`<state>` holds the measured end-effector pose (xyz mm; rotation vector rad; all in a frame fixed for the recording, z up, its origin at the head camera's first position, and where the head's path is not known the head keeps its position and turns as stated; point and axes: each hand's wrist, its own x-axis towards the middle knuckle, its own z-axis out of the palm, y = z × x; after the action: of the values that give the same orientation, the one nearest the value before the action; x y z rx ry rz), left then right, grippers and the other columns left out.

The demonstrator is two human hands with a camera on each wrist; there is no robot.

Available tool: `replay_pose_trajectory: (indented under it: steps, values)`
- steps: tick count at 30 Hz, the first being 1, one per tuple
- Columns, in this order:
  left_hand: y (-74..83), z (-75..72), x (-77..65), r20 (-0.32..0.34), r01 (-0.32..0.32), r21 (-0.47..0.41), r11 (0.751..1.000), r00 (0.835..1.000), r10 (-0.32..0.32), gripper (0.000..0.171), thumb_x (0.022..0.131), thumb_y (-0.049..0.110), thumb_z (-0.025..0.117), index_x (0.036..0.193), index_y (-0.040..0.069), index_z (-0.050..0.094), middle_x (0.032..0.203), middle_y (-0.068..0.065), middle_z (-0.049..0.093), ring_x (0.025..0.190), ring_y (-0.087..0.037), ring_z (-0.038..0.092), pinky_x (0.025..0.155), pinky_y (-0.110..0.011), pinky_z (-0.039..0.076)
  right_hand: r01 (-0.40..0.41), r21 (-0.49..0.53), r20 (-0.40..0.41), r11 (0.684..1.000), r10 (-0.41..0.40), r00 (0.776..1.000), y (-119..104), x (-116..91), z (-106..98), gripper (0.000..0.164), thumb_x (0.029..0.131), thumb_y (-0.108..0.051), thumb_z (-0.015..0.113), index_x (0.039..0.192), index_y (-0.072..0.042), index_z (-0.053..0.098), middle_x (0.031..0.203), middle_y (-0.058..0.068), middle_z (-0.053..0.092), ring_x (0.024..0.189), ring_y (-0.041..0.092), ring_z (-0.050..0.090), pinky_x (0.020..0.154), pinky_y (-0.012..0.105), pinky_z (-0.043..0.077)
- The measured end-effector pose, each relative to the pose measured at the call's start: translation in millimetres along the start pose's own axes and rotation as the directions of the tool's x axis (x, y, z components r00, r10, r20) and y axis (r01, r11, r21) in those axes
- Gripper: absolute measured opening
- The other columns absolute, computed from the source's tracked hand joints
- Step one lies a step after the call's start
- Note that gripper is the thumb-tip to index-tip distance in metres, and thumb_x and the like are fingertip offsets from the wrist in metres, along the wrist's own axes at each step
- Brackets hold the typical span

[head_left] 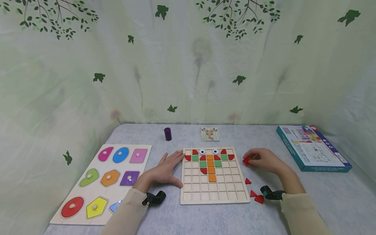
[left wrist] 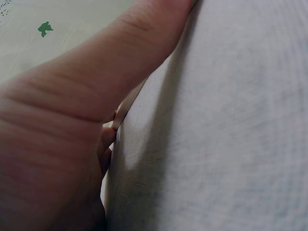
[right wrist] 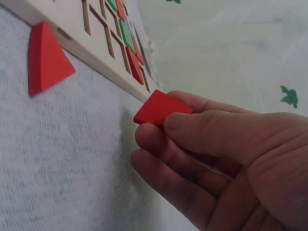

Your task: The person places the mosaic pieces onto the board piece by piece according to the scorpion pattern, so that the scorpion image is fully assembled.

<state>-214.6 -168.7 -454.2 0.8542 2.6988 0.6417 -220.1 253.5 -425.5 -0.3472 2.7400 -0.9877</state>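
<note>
A square wooden grid board (head_left: pixel 218 196) lies on the table, with red, green, orange and eye tiles filling some upper cells. My left hand (head_left: pixel 163 170) rests flat at its left edge, fingers and thumb extended and touching the rim. To the right of the board, my right hand (head_left: pixel 266 159) pinches a flat red puzzle piece (right wrist: pixel 159 108) between thumb and fingers, just off the board's edge. The piece's full outline is partly covered by the thumb. Several loose red pieces (head_left: pixel 259 199) lie beside the board's lower right, one a wedge-like red block (right wrist: pixel 47 62) in the right wrist view.
A knob puzzle board (head_left: pixel 88 191) with colourful shapes lies at the left, partly under the left forearm. Behind the grid board are a small pattern card (head_left: pixel 210 138) and a dark purple cylinder (head_left: pixel 167 134). A teal-edged box (head_left: pixel 312 147) lies at the right.
</note>
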Motion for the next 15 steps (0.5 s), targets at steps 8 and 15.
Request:
replay_pose_trajectory:
  steps: [8, 15]
  values:
    - [-0.3, 0.2, -0.3, 0.007, 0.012, 0.007, 1.000, 1.000, -0.012, 0.122, 0.069, 0.057, 0.085, 0.160, 0.009, 0.019, 0.170, -0.008, 0.012, 0.158, -0.030, 0.007, 0.125, -0.059, -0.004, 0.008, 0.017, -0.027, 1.000, -0.007, 1.000, -10.1, 2.1, 7.5, 0.022, 0.091, -0.011, 0.072, 0.113, -0.012, 0.072, 0.105, 0.005, 0.070, 0.089, 0.018, 0.061, 0.077, 0.029, 0.058]
    - [-0.4, 0.5, -0.4, 0.001, 0.007, 0.002, 1.000, 1.000, -0.007, 0.122, 0.069, 0.057, 0.085, 0.160, 0.009, 0.020, 0.170, -0.009, 0.013, 0.158, -0.031, 0.007, 0.125, -0.060, -0.004, 0.050, 0.047, 0.012, 0.998, -0.051, 0.999, -21.3, 7.7, 19.3, 0.019, 0.089, -0.015, 0.074, 0.108, -0.015, 0.073, 0.096, 0.003, 0.068, 0.081, 0.017, 0.059, 0.070, 0.025, 0.054]
